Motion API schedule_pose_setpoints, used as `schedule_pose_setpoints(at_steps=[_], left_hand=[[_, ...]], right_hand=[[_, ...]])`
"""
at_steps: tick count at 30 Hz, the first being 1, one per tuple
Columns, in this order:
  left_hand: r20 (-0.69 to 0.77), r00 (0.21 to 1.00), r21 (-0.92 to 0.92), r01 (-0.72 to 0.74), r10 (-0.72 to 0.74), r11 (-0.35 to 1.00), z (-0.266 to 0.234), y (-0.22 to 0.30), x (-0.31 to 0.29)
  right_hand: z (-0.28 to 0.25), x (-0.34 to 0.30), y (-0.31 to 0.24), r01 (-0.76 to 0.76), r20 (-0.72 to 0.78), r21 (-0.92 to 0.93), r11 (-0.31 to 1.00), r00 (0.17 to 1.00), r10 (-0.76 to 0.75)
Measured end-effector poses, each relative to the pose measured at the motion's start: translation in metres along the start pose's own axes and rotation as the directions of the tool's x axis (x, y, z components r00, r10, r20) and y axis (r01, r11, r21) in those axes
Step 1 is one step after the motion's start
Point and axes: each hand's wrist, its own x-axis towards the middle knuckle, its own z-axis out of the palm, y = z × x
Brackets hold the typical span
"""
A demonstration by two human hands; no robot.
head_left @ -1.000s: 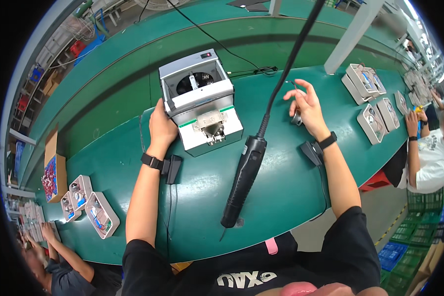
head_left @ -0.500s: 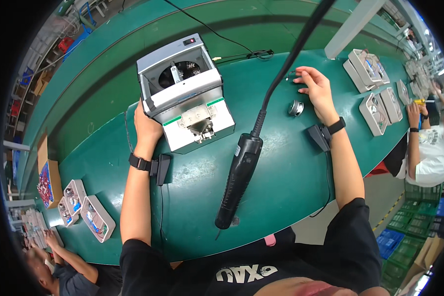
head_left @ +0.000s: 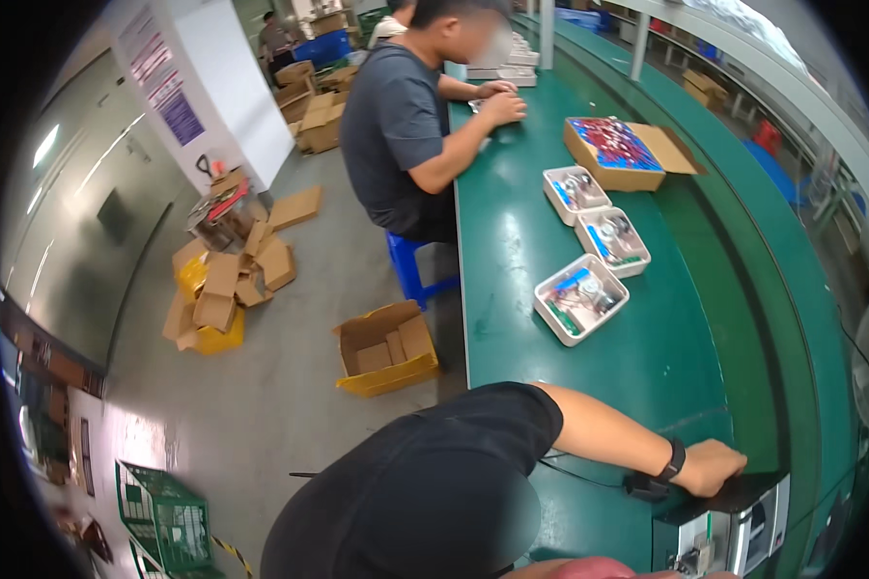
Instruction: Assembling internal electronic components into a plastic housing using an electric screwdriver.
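Observation:
At the lower right, my left hand [head_left: 710,468] is against the dark side panel of a grey-and-white boxy machine [head_left: 763,526]. Its fingers are curled at the panel's edge, and their tips are hidden. A black strap with a small black device [head_left: 647,485] sits around this wrist, and a thin cable trails from it. Only part of the machine shows, cut off by the lower edge. My right hand is out of view. Beyond my left arm, three pale trays [head_left: 570,335] hold wires, green boards and small parts.
Past the trays stands an open carton [head_left: 613,179] of red and blue parts. A co-worker [head_left: 396,125] sits at the green table [head_left: 512,289], hands on a small part. On the floor are an open box [head_left: 386,352], flattened cardboard [head_left: 227,289] and a green crate [head_left: 169,516].
The view has swung far to the left. My right hand, the black electric screwdriver and the round metal part have left it. My left hand stays by the machine.

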Motion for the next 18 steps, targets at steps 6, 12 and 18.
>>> schedule_pose_setpoints(at_steps=[6,12,18], left_hand=[[-0.025,0.995,0.058,0.102,-0.100,0.993,-0.004,-0.010,-0.013],[0.042,0.993,0.028,0.112,-0.113,0.993,0.001,-0.006,-0.006],[0.032,0.993,0.057,0.109,-0.111,0.992,-0.010,-0.005,-0.009]], right_hand=[[0.070,0.057,-0.042,0.071,0.051,-0.006,0.997,0.996,-0.071],[0.109,0.030,-0.110,0.114,-0.052,-0.025,0.993,0.992,-0.115],[0.145,-0.024,-0.167,0.106,-0.192,-0.043,0.993,0.975,-0.112]])
